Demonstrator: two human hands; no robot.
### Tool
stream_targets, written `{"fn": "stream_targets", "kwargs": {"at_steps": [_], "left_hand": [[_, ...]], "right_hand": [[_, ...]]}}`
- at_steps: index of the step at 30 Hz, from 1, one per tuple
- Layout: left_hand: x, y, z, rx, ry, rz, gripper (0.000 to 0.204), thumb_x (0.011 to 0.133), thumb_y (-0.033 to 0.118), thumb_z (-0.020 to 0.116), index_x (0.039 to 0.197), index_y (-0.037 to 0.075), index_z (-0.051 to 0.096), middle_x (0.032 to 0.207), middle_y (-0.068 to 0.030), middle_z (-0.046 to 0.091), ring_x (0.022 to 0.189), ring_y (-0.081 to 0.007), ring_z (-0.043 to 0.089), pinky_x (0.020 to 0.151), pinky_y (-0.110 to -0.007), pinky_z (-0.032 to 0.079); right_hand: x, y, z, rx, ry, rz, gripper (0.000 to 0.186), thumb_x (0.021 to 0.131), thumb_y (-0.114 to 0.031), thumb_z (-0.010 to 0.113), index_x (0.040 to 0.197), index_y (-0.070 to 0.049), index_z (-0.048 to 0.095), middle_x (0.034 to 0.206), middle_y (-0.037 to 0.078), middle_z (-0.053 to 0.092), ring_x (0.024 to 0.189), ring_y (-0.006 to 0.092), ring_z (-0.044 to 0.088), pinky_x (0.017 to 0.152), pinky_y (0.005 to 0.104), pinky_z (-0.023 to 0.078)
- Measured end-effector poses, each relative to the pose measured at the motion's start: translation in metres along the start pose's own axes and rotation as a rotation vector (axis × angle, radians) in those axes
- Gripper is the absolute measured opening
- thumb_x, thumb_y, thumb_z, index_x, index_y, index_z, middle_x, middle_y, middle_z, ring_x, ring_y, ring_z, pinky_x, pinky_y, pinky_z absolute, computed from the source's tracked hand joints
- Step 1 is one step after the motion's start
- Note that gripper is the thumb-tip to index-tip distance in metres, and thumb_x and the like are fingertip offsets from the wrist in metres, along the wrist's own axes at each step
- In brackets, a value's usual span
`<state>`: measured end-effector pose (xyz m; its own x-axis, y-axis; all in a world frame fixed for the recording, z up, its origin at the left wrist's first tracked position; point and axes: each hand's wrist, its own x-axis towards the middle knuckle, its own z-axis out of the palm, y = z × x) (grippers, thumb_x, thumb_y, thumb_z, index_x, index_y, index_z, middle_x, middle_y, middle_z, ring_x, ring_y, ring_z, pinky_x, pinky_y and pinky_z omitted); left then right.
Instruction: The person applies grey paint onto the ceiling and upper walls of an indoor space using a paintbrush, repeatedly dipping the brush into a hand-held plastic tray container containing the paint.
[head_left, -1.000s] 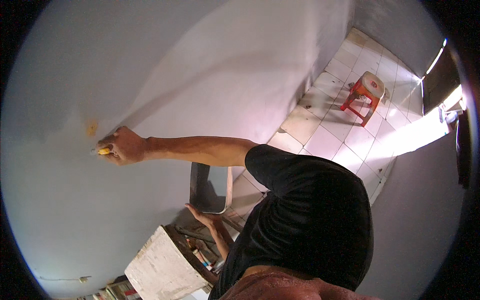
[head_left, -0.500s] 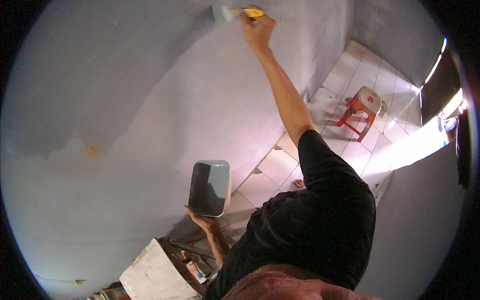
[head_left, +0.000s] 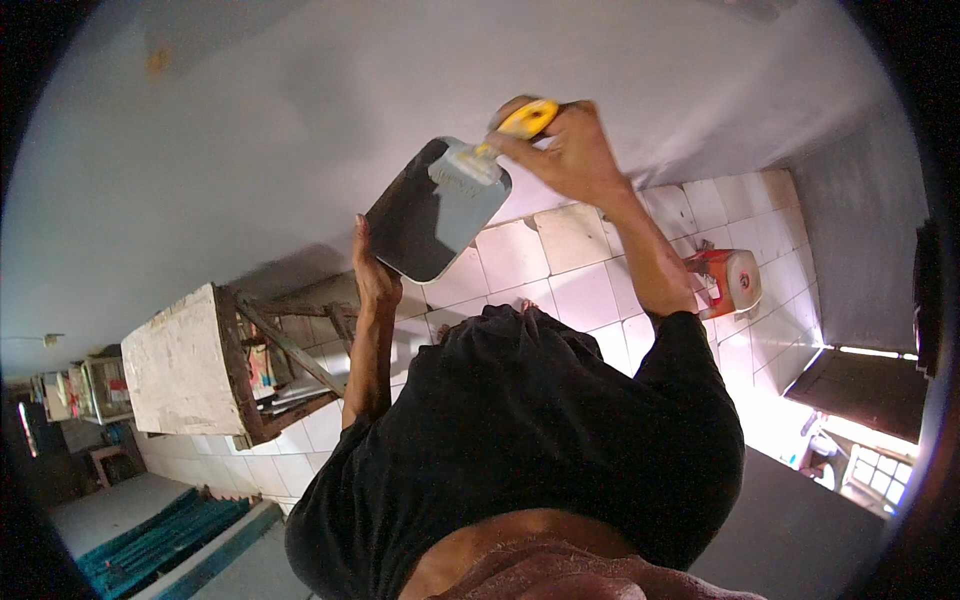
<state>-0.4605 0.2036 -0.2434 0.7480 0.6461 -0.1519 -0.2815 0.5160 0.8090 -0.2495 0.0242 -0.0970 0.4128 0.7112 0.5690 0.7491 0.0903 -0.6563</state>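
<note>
Right grip (head_left: 572,155) clasps a yellow-handled flat paintbrush (head_left: 528,118) at the far end of a grey rectangular tray (head_left: 408,222); left grip (head_left: 378,280), fingers partly hidden, holds the tray's near-left side

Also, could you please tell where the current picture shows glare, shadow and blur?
Head view: glare whitens the floor at right; head view: a dark patch, apparently shadow, covers part of the paint in the tray; head view: the brush seems slightly blurred.

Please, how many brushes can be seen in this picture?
1: the yellow-handled brush in the right hand, its bristles at the tray in the left hand. Others may be hidden.
</note>
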Motion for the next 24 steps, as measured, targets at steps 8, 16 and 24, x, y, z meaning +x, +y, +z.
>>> {"fn": "stream_targets", "kwargs": {"at_steps": [8, 16, 24], "left_hand": [[0.006, -0.020, 0.004, -0.021, 0.049, -0.074, 0.061, 0.096, 0.050, 0.049, 0.133, 0.002, 0.052, 0.128, -0.0140, 0.060, 0.116, -0.0258, 0.058, 0.092, -0.039, 0.050], [0.008, -0.016, 0.017, -0.010, 0.046, -0.027, 0.057, 0.099, 0.046, 0.045, 0.131, -0.001, 0.053, 0.128, -0.0148, 0.059, 0.117, -0.0268, 0.057, 0.101, -0.038, 0.043], [0.014, -0.017, 0.015, -0.014, -0.029, -0.035, 0.057, 0.100, 0.046, 0.042, 0.131, -0.001, 0.053, 0.130, -0.0155, 0.058, 0.118, -0.0284, 0.056, 0.103, -0.040, 0.041]], "right_hand": [[-0.001, 0.038, 0.033, -0.289, -0.300, 0.088, 0.025, 0.087, -0.032, 0.068, 0.090, -0.008, 0.067, 0.060, 0.012, 0.061, 0.050, 0.0266, 0.056, 0.060, 0.0364, 0.046], [0.000, 0.033, 0.013, -0.318, -0.214, 0.045, 0.027, 0.088, -0.034, 0.066, 0.092, -0.008, 0.066, 0.059, 0.012, 0.060, 0.054, 0.0295, 0.059, 0.064, 0.0358, 0.047], [0.000, 0.041, 0.016, -0.385, -0.088, -0.082, 0.018, 0.085, -0.025, 0.068, 0.089, -0.009, 0.062, 0.058, 0.011, 0.059, 0.052, 0.0291, 0.061, 0.052, 0.0369, 0.048]]}}
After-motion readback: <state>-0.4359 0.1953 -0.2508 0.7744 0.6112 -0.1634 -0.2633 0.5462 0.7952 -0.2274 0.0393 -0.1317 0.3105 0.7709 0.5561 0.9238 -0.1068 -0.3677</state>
